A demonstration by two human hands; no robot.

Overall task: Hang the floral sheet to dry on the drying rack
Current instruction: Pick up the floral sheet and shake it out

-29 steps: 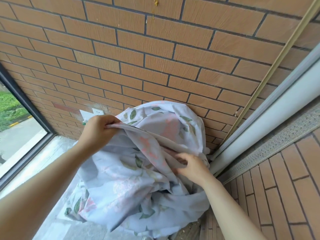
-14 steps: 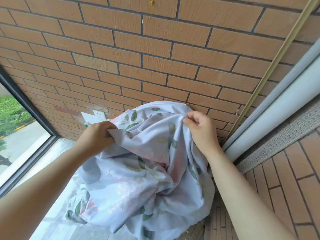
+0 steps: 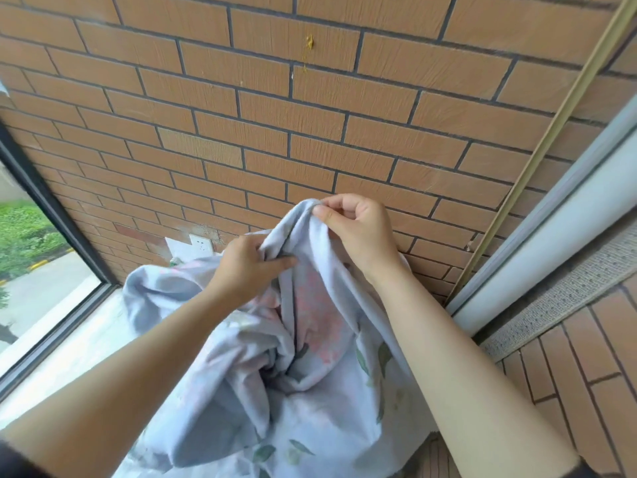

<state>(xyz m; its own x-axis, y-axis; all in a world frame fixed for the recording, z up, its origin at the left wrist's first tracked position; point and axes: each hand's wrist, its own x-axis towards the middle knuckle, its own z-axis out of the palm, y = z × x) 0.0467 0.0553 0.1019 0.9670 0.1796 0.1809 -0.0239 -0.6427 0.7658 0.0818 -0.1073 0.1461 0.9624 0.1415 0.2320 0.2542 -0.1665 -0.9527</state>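
Note:
The floral sheet [image 3: 310,374] is pale blue-grey with pink flowers and green leaves, bunched in front of me and hanging down. My right hand [image 3: 358,232] pinches a fold of its upper edge and holds it highest. My left hand [image 3: 248,267] grips the cloth just below and to the left, fingers curled into the fabric. Both hands are close together in front of the brick wall. No drying rack is in view.
A brown brick wall [image 3: 310,132] fills the background, with a white socket plate [image 3: 201,243] low on it. A dark-framed window [image 3: 51,215] is at the left. A white sliding-door frame [image 3: 551,243] and a brass-coloured strip [image 3: 537,157] run at the right.
My right hand has risen with the sheet's edge, from low in the bundle to above my left hand. My left hand has moved right, closer to the right one. The view has tilted up.

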